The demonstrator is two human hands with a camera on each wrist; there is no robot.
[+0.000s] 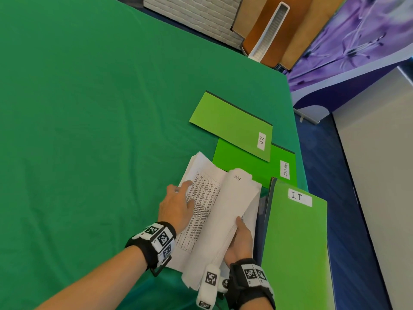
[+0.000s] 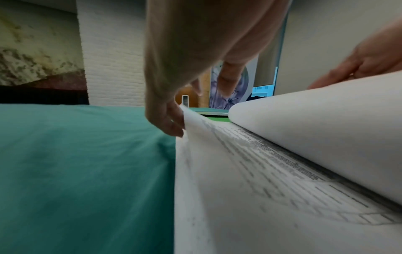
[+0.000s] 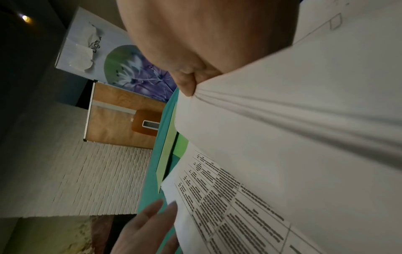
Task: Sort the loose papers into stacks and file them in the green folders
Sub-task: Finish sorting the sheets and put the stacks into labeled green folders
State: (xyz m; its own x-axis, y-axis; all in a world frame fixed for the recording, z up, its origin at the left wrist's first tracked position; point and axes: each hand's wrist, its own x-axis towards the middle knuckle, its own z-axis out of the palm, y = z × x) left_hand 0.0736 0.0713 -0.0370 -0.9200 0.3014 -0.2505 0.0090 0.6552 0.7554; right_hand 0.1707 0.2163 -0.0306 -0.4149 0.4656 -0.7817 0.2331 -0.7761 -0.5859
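Your right hand [image 1: 240, 239] grips the peeled-back sheets [image 1: 240, 193]; your left hand [image 1: 176, 209] lies flat and open on the paper stack [image 1: 201, 206] between them (folders [image 1: 231, 125] beyond, stack's length running away from you).

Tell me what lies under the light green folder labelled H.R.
The light green folder labelled H.R overlaps a second, brighter green folder, covering its far edge; that folder's white label sticks out. Both rest on the green tablecloth. Anything inside either folder is hidden.
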